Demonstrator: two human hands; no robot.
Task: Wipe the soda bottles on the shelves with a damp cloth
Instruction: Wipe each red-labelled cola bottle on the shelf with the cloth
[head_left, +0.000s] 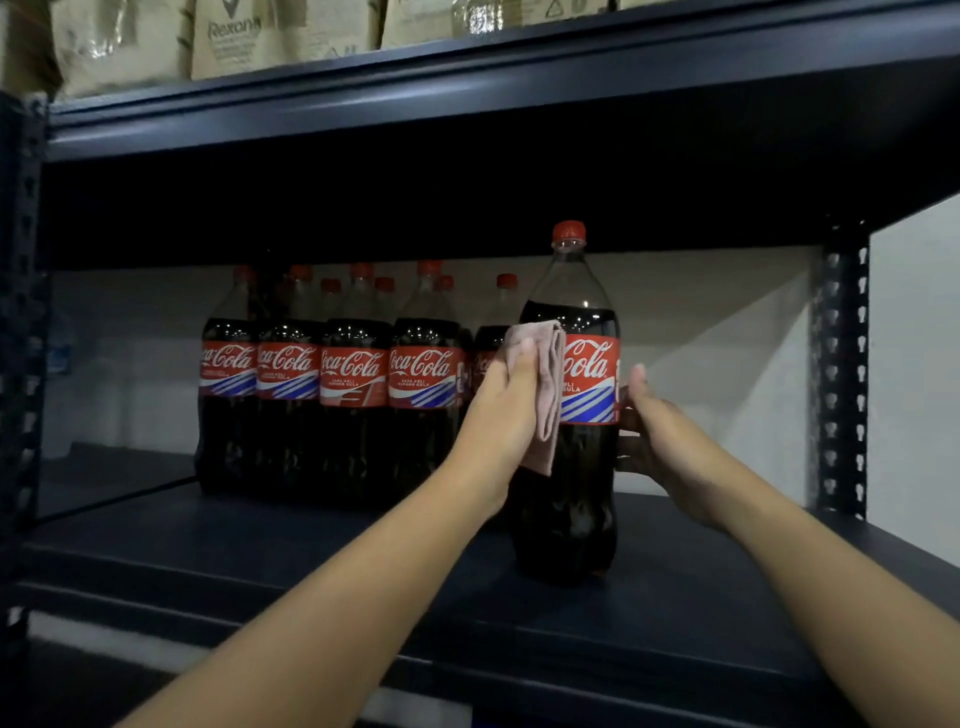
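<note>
Two hands work a single cola bottle (574, 395) standing upright near the front of a dark metal shelf (675, 587). Fingers of the left hand (506, 400) are clamped on a folded pink cloth (545, 384), pressing it against the label's left side. Right hand (660, 431) grips the bottle's opposite side, thumb up, fingers curled behind it. More bottles (332, 374) stand grouped beyond the left fingers, farther back.
</note>
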